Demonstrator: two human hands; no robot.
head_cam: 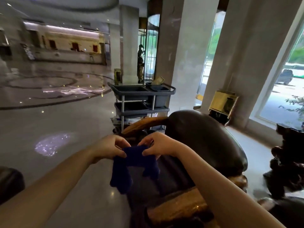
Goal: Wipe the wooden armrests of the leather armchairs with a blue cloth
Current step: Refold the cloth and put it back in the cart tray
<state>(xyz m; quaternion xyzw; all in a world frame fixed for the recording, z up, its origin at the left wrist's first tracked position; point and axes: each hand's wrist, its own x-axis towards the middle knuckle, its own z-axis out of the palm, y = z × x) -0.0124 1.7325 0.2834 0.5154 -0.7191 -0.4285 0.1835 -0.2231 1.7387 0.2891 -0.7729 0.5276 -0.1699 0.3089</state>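
Both of my hands hold a dark blue cloth (134,163) stretched between them in mid-air. My left hand (108,148) pinches its left top edge, my right hand (158,145) pinches the right, and two ends hang down. Behind and below the cloth stands a dark leather armchair (205,139). Its far wooden armrest (144,124) curves just beyond my hands. The near wooden armrest (179,204) lies below my right forearm. The cloth touches neither armrest.
A grey cleaning cart (141,99) with bins stands behind the chair. Polished lobby floor (57,125) spreads to the left. A dark carved wooden piece (287,162) sits on the right near tall windows. Another dark seat edge (9,183) shows at far left. A person (140,63) stands by the far door.
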